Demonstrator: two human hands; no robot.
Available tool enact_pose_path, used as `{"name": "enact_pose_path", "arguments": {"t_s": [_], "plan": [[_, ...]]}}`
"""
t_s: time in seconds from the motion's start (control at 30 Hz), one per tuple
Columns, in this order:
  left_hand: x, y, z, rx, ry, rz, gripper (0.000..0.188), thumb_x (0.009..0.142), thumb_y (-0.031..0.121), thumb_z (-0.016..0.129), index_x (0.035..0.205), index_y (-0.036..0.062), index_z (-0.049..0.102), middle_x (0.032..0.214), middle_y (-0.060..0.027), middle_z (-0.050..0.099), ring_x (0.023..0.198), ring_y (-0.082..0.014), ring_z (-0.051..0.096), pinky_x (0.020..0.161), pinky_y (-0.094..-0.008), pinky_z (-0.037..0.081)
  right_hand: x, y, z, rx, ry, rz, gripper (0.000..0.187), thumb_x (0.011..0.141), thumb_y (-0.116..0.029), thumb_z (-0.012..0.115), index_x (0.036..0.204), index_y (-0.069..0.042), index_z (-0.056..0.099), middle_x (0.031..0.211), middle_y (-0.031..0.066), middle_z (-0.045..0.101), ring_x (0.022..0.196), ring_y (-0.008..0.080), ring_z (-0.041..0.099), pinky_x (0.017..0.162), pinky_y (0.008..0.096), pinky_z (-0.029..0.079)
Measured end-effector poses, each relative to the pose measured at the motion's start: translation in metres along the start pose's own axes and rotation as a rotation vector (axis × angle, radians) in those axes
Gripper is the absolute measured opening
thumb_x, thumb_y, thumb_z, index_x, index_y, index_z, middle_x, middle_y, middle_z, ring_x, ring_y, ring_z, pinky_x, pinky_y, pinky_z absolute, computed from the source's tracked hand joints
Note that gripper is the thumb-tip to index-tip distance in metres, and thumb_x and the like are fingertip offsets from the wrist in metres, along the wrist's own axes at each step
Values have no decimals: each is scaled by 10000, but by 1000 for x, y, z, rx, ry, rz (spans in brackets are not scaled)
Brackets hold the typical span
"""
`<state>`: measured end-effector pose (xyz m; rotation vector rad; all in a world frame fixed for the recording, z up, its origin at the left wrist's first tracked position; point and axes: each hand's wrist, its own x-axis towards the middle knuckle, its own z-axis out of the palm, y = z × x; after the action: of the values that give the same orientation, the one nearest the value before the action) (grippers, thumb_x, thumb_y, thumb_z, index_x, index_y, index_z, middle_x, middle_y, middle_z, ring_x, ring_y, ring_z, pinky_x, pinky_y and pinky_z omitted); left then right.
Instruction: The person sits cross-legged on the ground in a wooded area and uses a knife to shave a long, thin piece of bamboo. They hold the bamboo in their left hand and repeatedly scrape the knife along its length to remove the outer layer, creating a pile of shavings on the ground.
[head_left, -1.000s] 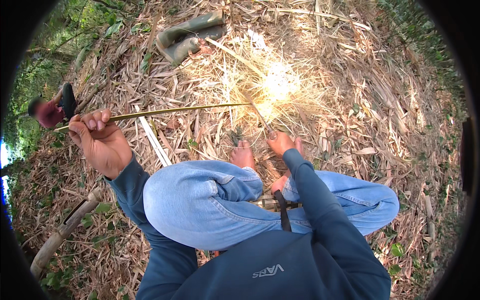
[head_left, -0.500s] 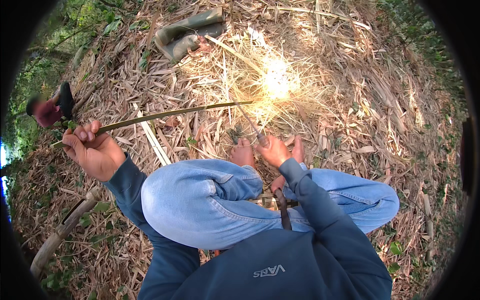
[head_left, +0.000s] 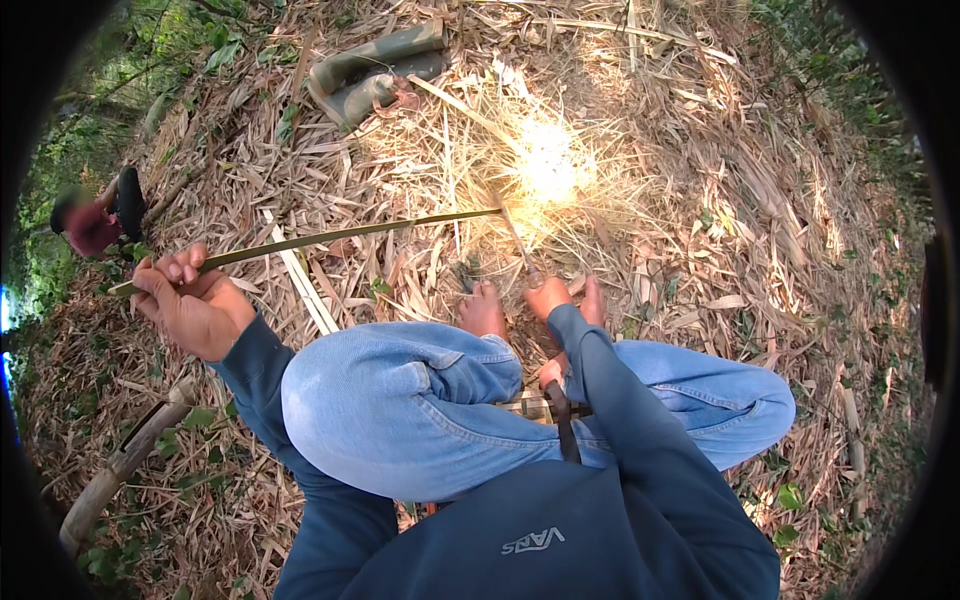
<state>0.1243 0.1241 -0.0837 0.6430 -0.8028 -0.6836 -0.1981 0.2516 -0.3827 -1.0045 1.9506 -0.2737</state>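
A long, narrow green bamboo strip (head_left: 350, 231) stretches from the left across the ground in front of my knees. My left hand (head_left: 205, 312) pinches its near end between thumb and fingers, palm turned up. By my bare feet, my right hand (head_left: 547, 296) is closed round the handle of a thin-bladed knife (head_left: 515, 236). The blade points forward and meets the strip's far end, though glare makes the exact contact hard to see. Pale, fine shavings (head_left: 500, 165) lie heaped beyond the blade, partly washed out by bright sunlight.
Green rubber boots (head_left: 375, 75) lie on their side at the far left of the shavings. Pale split strips (head_left: 303, 275) rest on dry leaf litter. A cut bamboo pole (head_left: 125, 468) lies at lower left. Another person (head_left: 95, 222) is at far left.
The knife blade has swung to the right along the strip, to its far end. The strip looks straighter than before. My left hand has hardly moved.
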Motion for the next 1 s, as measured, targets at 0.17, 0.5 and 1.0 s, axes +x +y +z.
{"name": "enact_pose_path", "arguments": {"t_s": [0.17, 0.5, 1.0], "plan": [[-1, -1, -2, 26, 63, 20, 197, 944, 266, 510, 935, 71, 483, 666, -14, 406, 605, -114, 389, 610, -297, 384, 10, 15, 5, -1, -91, -81, 392, 751, -396, 646, 943, -54, 665, 916, 248, 642, 904, 394, 616, 799, 426, 490], [16, 41, -16, -158, -61, -13, 154, 910, 174, 567, 932, 47, 483, 671, -28, 424, 579, -126, 394, 504, -247, 371, 30, 50, 19, 203, -57, 46, 457, 753, -445, 657, 972, -43, 667, 929, 217, 661, 904, 356, 632, 816, 394, 482], [33, 131, 44, -321, -466, -15, 130, 941, 139, 507, 958, 21, 455, 678, -25, 373, 562, -119, 335, 466, -241, 327, -31, -11, -18, 111, 302, -301, 780, 848, -499, 564, 1386, -11, 278, 1290, 276, 449, 1218, 424, 412, 1022, 455, 339]]}}
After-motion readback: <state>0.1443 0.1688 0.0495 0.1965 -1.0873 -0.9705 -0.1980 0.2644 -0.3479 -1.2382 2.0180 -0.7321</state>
